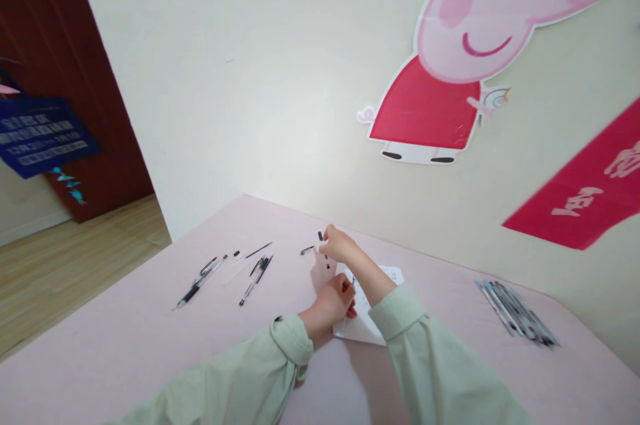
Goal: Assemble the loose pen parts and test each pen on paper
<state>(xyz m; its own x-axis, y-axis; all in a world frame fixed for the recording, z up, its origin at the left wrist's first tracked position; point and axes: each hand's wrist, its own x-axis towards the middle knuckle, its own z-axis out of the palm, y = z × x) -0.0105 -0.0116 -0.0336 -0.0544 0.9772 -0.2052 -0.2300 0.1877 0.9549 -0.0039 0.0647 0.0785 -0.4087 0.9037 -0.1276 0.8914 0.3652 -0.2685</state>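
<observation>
Head view: our right hand [340, 245] pinches a small black pen part [321, 236] above the pink worktop [125, 345]. Just nearer us, our left hand [333, 302] curls closed around a thin piece [353, 280] over the white paper [367, 333]. Loose pens [256, 273] lie to the left, and a pen bundle [517, 313] lies well off to the right.

I see a pale pink bench [125, 345] butting against the wall. On its left side lie loose pens [200, 282], a second cluster of pens [256, 273], a thin refill [259, 250], a small cap [237, 254] and a dark clip [307, 250]. A white sheet [365, 332] lies mid-bench, and a packed row of pens [517, 313] sits well apart at the right.
</observation>
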